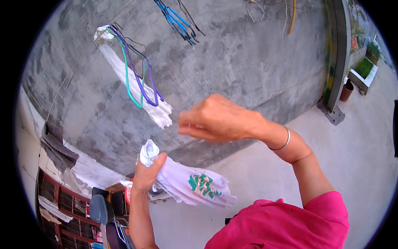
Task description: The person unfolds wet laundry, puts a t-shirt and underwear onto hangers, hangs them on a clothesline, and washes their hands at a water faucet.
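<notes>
left, gray cloth hanging. next, 1 green hanger and 1 purple hanger before the gray wall. nearer, my left hand, fingers clamped on 1 bunched end of a white garment, which trails right, green print up. farther, blue hangers. right of these, my right hand, fingers curled and blurred; i cannot tell whether the tips meet. far right, brown pot.

The white garment bears a green and tan print.
</notes>
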